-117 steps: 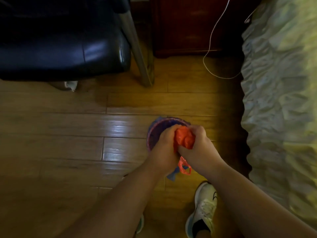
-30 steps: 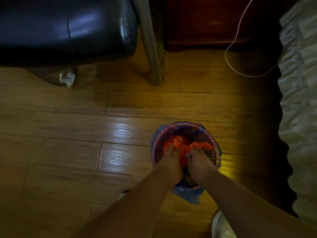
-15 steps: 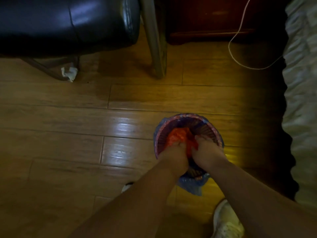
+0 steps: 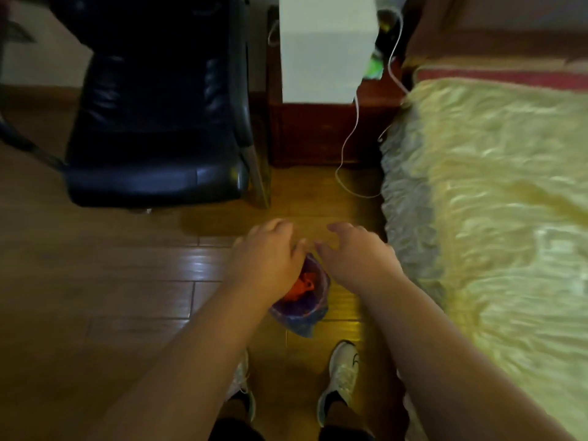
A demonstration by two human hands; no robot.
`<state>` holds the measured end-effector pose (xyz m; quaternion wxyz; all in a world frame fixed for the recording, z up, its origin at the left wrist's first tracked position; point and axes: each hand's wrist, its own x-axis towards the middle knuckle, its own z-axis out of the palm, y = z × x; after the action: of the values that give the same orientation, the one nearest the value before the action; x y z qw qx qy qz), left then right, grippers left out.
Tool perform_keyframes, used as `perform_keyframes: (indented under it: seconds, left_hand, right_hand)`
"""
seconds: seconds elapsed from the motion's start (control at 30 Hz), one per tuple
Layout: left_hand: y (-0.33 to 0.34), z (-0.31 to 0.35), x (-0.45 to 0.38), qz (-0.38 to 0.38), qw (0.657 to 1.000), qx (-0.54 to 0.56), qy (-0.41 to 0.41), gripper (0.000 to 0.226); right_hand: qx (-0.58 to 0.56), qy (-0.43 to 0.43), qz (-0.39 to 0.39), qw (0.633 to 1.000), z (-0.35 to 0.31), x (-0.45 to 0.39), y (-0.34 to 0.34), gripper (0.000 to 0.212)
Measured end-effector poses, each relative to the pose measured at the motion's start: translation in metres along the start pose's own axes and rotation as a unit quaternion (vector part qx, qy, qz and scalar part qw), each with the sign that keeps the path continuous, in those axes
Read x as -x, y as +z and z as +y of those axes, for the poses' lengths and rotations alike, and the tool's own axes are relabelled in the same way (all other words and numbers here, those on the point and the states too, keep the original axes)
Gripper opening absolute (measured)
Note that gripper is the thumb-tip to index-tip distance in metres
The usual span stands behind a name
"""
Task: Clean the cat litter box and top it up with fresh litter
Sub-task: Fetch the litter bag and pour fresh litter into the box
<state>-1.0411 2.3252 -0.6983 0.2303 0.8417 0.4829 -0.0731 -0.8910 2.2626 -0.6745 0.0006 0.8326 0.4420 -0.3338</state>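
A: Both hands are up over the bin (image 4: 304,308), and neither one grips anything. The left hand (image 4: 267,253) hangs with its fingers loosely curled; the right hand (image 4: 356,251) has its fingers spread and relaxed.

B: And the bin itself?

A: A small round one on the wood floor (image 4: 111,281), right under the left hand, which covers most of its rim. A blue liner (image 4: 305,326) is folded over the edge and bunches in a loose flap on the near side.

B: What's in it?

A: An orange bag (image 4: 302,286), crumpled, sitting inside just below the left palm and beside the right thumb. The frame is blurred, so I can't tell whether it is knotted.

B: Are the hands touching it?

A: No contact that I can see. The thumbs nearly meet above the far rim.

B: Round about?

A: Beyond the left hand is a black chair (image 4: 156,122). Ahead of both hands stands a dark nightstand (image 4: 318,135) with a white box (image 4: 324,49) on top and a white cable (image 4: 345,154) trailing down to the floor. Off the right hand runs a bed (image 4: 493,202) with a yellow cover. Below the wrists are two pale shoes (image 4: 342,377), toes pointing at the bin.
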Motion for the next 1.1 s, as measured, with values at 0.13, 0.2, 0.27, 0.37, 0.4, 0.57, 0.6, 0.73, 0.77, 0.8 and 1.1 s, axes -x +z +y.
perform_keyframes:
  seconds: [0.13, 0.2, 0.27, 0.37, 0.4, 0.57, 0.6, 0.73, 0.77, 0.8, 1.1]
  left_hand:
    - [-0.138, 0.055, 0.053, 0.055, 0.997, 0.017, 0.044, 0.047]
    - [-0.202, 0.082, 0.082, 0.089, 0.994, 0.017, 0.062, 0.048]
    - [-0.264, 0.105, 0.109, 0.118, 0.990, 0.022, 0.072, 0.048]
    - [-0.342, 0.134, 0.145, 0.170, 0.981, 0.027, 0.093, 0.047]
    - [-0.363, 0.143, 0.155, 0.182, 0.978, 0.027, 0.098, 0.047]
    - [-0.429, 0.180, 0.193, 0.215, 0.969, 0.039, 0.114, 0.048]
    - [-0.434, 0.186, 0.199, 0.217, 0.968, 0.043, 0.116, 0.048]
    - [-0.444, 0.206, 0.216, 0.227, 0.965, 0.053, 0.116, 0.049]
    - [-0.444, 0.210, 0.218, 0.229, 0.965, 0.058, 0.117, 0.049]
    - [-0.443, 0.213, 0.220, 0.230, 0.964, 0.062, 0.117, 0.048]
    - [-0.451, 0.230, 0.187, 0.187, 0.962, 0.050, 0.192, 0.052]
  right_hand:
    - [-0.031, -0.008, 0.071, 0.997, -0.024, 0.085, -0.123, 0.060]
    - [-0.051, -0.021, 0.112, 0.992, -0.034, 0.130, -0.180, 0.061]
    - [-0.066, -0.045, 0.158, 0.984, -0.042, 0.175, -0.233, 0.059]
    - [-0.064, -0.087, 0.215, 0.971, -0.052, 0.234, -0.298, 0.054]
    - [-0.057, -0.100, 0.231, 0.966, -0.054, 0.251, -0.316, 0.054]
    - [-0.041, -0.120, 0.293, 0.948, -0.050, 0.312, -0.378, 0.056]
    - [-0.035, -0.125, 0.303, 0.944, -0.047, 0.319, -0.386, 0.057]
    - [-0.007, -0.142, 0.314, 0.939, -0.038, 0.336, -0.403, 0.057]
    - [-0.004, -0.145, 0.311, 0.939, -0.036, 0.338, -0.405, 0.057]
    - [-0.003, -0.148, 0.308, 0.940, -0.035, 0.339, -0.406, 0.057]
    - [0.013, -0.076, 0.340, 0.937, -0.032, 0.344, -0.416, 0.064]
